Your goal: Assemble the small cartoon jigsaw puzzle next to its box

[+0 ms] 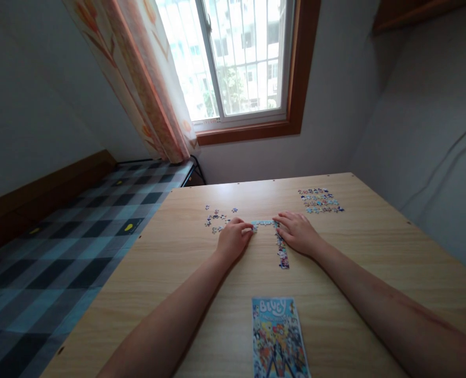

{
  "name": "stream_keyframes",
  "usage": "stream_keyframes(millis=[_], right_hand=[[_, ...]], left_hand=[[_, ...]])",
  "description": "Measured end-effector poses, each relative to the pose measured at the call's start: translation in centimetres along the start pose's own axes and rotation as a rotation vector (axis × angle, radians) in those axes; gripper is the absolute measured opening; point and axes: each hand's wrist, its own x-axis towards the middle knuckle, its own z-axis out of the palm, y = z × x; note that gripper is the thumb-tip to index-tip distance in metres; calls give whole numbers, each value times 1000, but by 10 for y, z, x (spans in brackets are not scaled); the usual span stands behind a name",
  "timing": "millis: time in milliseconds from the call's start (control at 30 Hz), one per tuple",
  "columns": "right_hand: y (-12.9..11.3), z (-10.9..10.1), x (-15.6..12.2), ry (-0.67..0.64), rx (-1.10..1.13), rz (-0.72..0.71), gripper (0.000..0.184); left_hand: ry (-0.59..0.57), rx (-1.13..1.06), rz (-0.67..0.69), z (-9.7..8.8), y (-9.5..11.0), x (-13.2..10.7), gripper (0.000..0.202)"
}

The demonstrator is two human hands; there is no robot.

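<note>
On the table lies a joined strip of jigsaw puzzle pieces (263,223), light blue along the top, with a second strip (282,256) running down from its right end toward me. My left hand (234,236) has its thumb and fingers closed at the top strip's left end, on a light blue puzzle piece (254,228). My right hand (296,231) rests with fingers spread at the corner, its fingertips touching the pieces there. Part of the side strip is hidden by that hand. Nearer me is a picture card (278,336) lettered "BLUEY".
Loose puzzle pieces (216,214) lie scattered beyond my left hand. Rows of more pieces (320,201) are laid out at the table's far right. A bed with a checked cover (99,220) stands left of the wooden table (169,247); a window (240,63) is ahead.
</note>
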Motion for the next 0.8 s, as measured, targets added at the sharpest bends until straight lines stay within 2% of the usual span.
stream_keyframes(millis=[333, 567, 800], right_hand=[[-2, -1, 1, -2, 13, 16, 41], [-2, -1, 1, 3, 12, 9, 40], [0, 2, 2, 6, 7, 1, 40]], left_hand=[[-16, 33, -22, -2, 3, 0, 26], [-29, 76, 30, -2, 6, 0, 21], [-41, 118, 20, -4, 10, 0, 21]])
